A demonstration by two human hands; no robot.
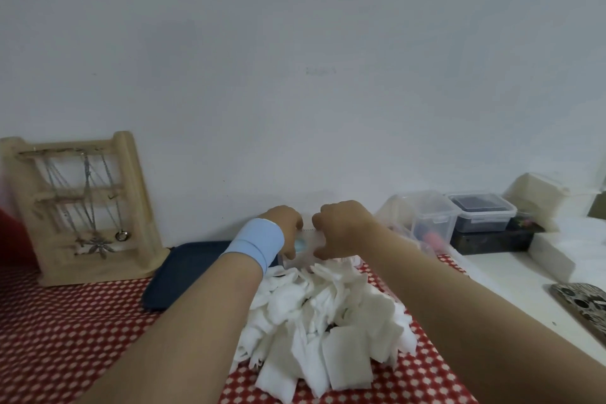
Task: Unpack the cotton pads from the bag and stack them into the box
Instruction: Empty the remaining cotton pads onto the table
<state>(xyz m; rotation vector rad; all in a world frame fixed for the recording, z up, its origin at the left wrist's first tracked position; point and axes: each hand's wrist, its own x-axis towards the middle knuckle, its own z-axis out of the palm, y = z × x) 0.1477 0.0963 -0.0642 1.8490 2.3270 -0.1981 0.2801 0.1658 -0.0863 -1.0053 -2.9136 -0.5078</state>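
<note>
A loose heap of white square cotton pads [323,321] lies on the red-and-white patterned cloth in front of me. Behind the heap, both hands hold a clear plastic bag [308,244] with a serrated top edge and a pale blue mark. My left hand [287,223], with a light blue band on its wrist, pinches the bag's left side. My right hand [342,228] grips its right side. The lower part of the bag is hidden behind the pads and my hands. I cannot tell which container is the box.
A dark blue tray [183,275] lies left of the heap. A wooden jewellery stand [85,207] with necklaces stands at the far left. Clear lidded plastic containers [459,213] sit at the right on a black case. A patterned phone [580,305] lies at the right edge.
</note>
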